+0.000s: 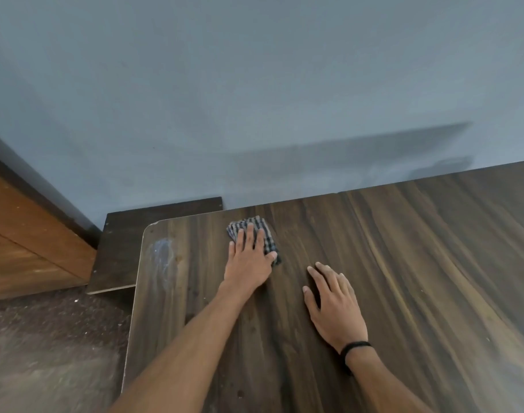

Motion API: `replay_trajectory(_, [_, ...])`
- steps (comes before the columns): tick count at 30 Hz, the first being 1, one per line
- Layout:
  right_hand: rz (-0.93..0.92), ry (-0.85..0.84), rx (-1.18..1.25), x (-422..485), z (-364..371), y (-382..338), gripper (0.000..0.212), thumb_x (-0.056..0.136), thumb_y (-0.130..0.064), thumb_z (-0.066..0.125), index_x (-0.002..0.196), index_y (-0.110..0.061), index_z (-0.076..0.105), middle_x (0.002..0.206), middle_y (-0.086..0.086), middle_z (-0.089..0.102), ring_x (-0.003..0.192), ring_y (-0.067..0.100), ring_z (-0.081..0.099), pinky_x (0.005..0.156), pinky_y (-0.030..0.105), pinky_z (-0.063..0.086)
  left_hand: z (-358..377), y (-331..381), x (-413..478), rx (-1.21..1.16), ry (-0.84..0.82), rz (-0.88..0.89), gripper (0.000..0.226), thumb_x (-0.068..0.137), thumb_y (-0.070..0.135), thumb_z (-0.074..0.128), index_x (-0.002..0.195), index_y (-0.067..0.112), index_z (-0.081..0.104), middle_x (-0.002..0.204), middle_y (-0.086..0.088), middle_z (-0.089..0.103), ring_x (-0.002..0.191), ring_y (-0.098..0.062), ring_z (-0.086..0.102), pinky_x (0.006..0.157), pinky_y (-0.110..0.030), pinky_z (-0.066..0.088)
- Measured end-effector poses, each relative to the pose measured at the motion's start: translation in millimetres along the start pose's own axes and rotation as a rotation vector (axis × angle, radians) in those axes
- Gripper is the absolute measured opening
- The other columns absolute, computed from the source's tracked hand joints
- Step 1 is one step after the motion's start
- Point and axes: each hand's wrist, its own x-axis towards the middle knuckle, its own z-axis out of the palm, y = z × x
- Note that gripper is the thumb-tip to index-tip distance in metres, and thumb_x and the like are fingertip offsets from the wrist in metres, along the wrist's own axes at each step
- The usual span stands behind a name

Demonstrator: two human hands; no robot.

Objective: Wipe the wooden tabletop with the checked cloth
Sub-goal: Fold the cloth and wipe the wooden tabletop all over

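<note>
The dark wooden tabletop (403, 263) fills the lower right of the view. A folded checked cloth (262, 229) lies on it near the far edge, left of the middle. My left hand (249, 260) presses flat on the cloth with straight fingers, covering its near part. My right hand (333, 302) rests flat on the bare wood a short way to the right, apart from the cloth, with a black band on its wrist. A pale smear (162, 251) marks the table's far left corner.
A grey-blue wall (255, 99) rises right behind the table's far edge. A lower dark board (120, 248) sticks out beyond the left corner. A brown wooden panel (25, 239) stands at the left, and speckled dark floor (52, 338) lies below it.
</note>
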Motion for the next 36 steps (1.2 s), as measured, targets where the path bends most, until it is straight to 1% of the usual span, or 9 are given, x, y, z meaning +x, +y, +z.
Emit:
replay_trajectory(4, [-0.001,0.03,-0.012,-1.2,3.4,1.6,0.052,0.103,-0.049,0.033,0.149,-0.027,0.042,0.156,-0.006,0.037,0.146,0.012,0.029,0.122,0.032,0.01,0.2,-5.4,-5.6,0.14,-0.041,0.083,0.083,0.098,0.061,0.034,0.157,0.024,-0.012,0.158,-0.004,-0.028,0.148,-0.028,-0.022,0.122,-0.046,-0.004])
replay_trajectory(6, [0.007,0.036,-0.026,-0.2,5.0,2.1,0.051,0.103,-0.05,0.032,0.147,-0.027,0.044,0.154,-0.007,0.039,0.145,0.011,0.031,0.121,0.032,0.011,-8.6,-14.3,1.3,0.202,-0.087,0.128,0.081,0.095,0.068,0.022,0.156,0.028,-0.012,0.157,-0.003,-0.029,0.147,-0.027,-0.023,0.122,-0.045,-0.005])
replay_trajectory(9, [0.01,0.036,-0.048,2.5,8.5,3.1,0.051,0.102,-0.051,0.029,0.145,-0.029,0.044,0.152,-0.008,0.041,0.144,0.011,0.033,0.121,0.034,0.013,-35.5,-21.3,42.4,0.136,-0.141,0.106,0.075,0.093,0.067,0.005,0.157,0.029,-0.006,0.16,-0.007,-0.024,0.148,-0.028,-0.02,0.121,-0.046,-0.005])
replay_trajectory(13, [0.021,0.03,-0.061,1.5,9.2,4.1,0.051,0.101,-0.052,0.03,0.143,-0.029,0.047,0.15,-0.007,0.044,0.141,0.012,0.038,0.12,0.036,0.018,-30.5,-15.9,45.9,0.156,-0.093,0.141,0.061,0.106,0.046,0.021,0.157,0.028,-0.006,0.162,-0.007,-0.022,0.148,-0.029,-0.02,0.121,-0.044,-0.002])
replay_trajectory(16, [0.024,0.008,-0.065,1.4,8.1,2.3,0.051,0.101,-0.052,0.029,0.143,-0.03,0.046,0.151,-0.008,0.042,0.142,0.011,0.036,0.12,0.034,0.015,-18.2,-29.6,29.7,0.184,-0.041,0.159,0.063,0.104,0.053,0.021,0.157,0.032,-0.005,0.16,-0.002,-0.023,0.149,-0.024,-0.019,0.121,-0.044,-0.002])
replay_trajectory(21, [0.026,0.02,-0.07,2.6,8.7,2.9,0.05,0.102,-0.051,0.03,0.145,-0.029,0.043,0.152,-0.008,0.04,0.143,0.011,0.035,0.12,0.034,0.013,-36.7,-30.1,69.4,0.159,-0.015,0.014,0.068,0.103,0.055,0.021,0.158,0.026,-0.006,0.163,-0.009,-0.019,0.15,-0.029,-0.015,0.121,-0.046,-0.002])
replay_trajectory(27, [0.027,0.017,-0.077,0.8,4.0,-1.3,0.05,0.103,-0.051,0.031,0.146,-0.029,0.041,0.154,-0.007,0.037,0.144,0.011,0.032,0.12,0.031,0.008,-14.9,-45.7,21.8,0.215,-0.038,0.14,0.067,0.1,0.062,0.017,0.154,0.036,-0.012,0.157,0.002,-0.027,0.148,-0.021,-0.02,0.118,-0.042,-0.008])
replay_trajectory(31, [0.033,0.009,-0.07,0.8,3.8,-1.8,0.051,0.103,-0.052,0.029,0.148,-0.03,0.038,0.155,-0.008,0.035,0.145,0.011,0.029,0.121,0.031,0.007,-31.2,-41.2,53.8,0.17,-0.069,0.1,0.068,0.102,0.058,0.022,0.157,0.032,-0.008,0.161,-0.004,-0.024,0.15,-0.024,-0.018,0.121,-0.044,-0.005])
replay_trajectory(36, [0.04,0.01,-0.062,0.8,2.0,-3.6,0.051,0.103,-0.051,0.03,0.148,-0.029,0.04,0.155,-0.008,0.036,0.144,0.012,0.031,0.12,0.031,0.006,-7.1,-44.4,-9.5,0.227,-0.01,0.145,0.067,0.102,0.056,0.023,0.156,0.033,-0.008,0.161,-0.004,-0.021,0.15,-0.024,-0.016,0.12,-0.041,-0.005])
